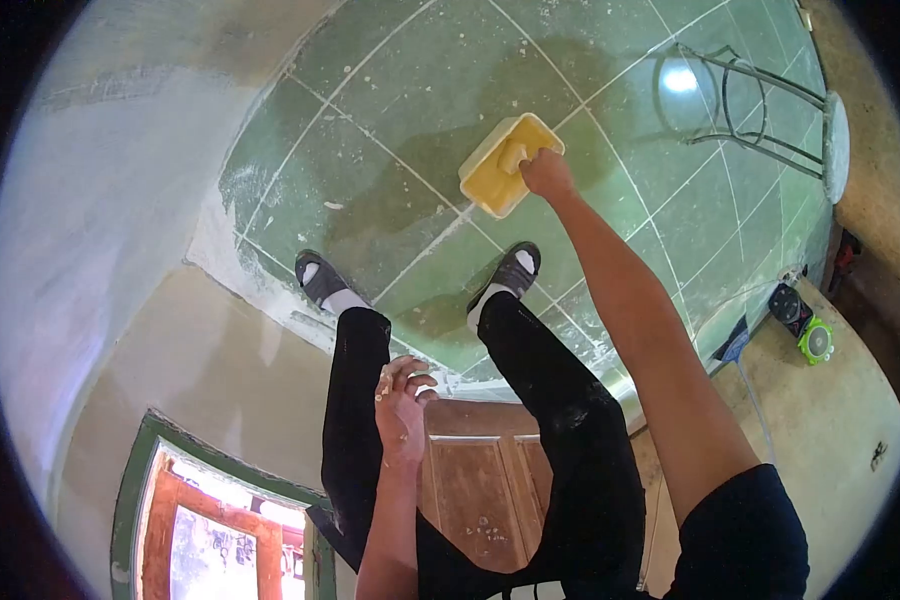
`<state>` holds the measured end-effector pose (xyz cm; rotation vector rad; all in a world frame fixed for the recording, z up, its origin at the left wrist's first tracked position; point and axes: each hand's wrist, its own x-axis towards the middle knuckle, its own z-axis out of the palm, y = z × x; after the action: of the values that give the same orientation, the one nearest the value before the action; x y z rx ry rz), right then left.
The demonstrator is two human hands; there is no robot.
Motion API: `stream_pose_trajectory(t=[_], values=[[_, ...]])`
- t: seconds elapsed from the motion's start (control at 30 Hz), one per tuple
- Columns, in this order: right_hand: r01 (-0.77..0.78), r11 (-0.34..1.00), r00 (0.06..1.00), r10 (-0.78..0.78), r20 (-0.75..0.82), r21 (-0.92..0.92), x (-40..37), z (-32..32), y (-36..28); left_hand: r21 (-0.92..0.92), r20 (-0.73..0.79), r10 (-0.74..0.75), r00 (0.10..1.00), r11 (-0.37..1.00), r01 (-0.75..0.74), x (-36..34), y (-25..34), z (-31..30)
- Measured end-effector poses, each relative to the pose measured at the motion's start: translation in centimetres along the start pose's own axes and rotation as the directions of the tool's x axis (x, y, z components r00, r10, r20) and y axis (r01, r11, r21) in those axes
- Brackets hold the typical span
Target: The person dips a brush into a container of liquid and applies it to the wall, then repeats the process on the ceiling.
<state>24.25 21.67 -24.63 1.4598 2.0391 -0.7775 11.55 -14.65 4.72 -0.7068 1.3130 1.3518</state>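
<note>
On the floor in front of my feet stands a yellow rectangular plastic tub [480, 160] with a pale rim. My right hand [548, 174] reaches over the tub's right side, its fingers closed on a pale, flat scraper-like piece [512, 157] inside the tub. Its exact kind is too small to make out. My left hand [403, 392] hangs in front of my left leg, holding nothing, with its fingers loosely curled and apart. Whitish smears mark its fingers and wrist.
Green tiles [400, 110] with white spatter cover the floor. A round-seated metal stool [835, 150] stands to the right. Near the right wall are a black-and-green round device [816, 341] and a cable. A wooden door [475, 490] is behind me; a green-framed window [150, 480] is lower left.
</note>
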Motion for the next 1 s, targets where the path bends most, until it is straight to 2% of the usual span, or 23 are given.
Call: stream_pose_trajectory(t=[0.1,0.23,0.3,0.4,0.53,0.6,0.73,0.8,0.9,1.0], values=[[-0.053,0.996,0.998,0.055,-0.019,0.076,-1.3,-1.0,-0.9,0.003,0.006,0.007,1.000,1.000,-0.007,-0.1,0.4,0.5],[-0.056,0.995,0.997,0.060,-0.039,0.079,-5.7,-5.1,-2.0,0.002,0.003,-0.031,1.000,1.000,0.031,0.1,-0.3,0.1],[0.061,0.996,0.998,-0.061,-0.012,0.064,-7.4,-6.3,-1.4,0.020,0.020,-0.006,1.000,1.000,0.005,0.0,-0.4,0.1],[0.128,0.986,0.992,-0.127,-0.021,0.109,-10.4,-7.3,-0.2,0.018,-0.004,-0.031,1.000,0.999,0.031,0.4,-0.3,0.1],[0.117,0.992,0.992,-0.119,0.050,0.054,-13.3,-6.1,2.1,0.042,-0.023,-0.050,0.999,0.998,0.050,0.8,-1.0,-0.6],[0.186,0.977,0.982,-0.184,-0.030,0.100,-14.3,-4.3,3.8,0.034,0.010,-0.026,1.000,0.999,0.026,1.0,-1.3,-0.7],[0.211,0.968,0.977,-0.213,0.003,0.138,-14.6,-2.3,5.7,0.059,-0.006,-0.027,1.000,0.998,0.027,0.9,-1.4,-0.2],[0.250,0.938,0.968,-0.239,-0.075,0.241,-15.2,-1.5,5.9,0.085,-0.013,-0.035,0.999,0.996,0.036,0.9,-1.5,0.0],[0.301,0.910,0.953,-0.275,-0.130,0.284,-15.4,-0.7,6.4,0.073,-0.008,-0.045,0.999,0.996,0.046,1.0,-1.6,-0.1],[0.237,0.928,0.972,-0.228,-0.064,0.289,-15.5,-0.6,6.4,0.101,-0.009,-0.039,0.999,0.994,0.040,1.1,-1.8,0.1]])
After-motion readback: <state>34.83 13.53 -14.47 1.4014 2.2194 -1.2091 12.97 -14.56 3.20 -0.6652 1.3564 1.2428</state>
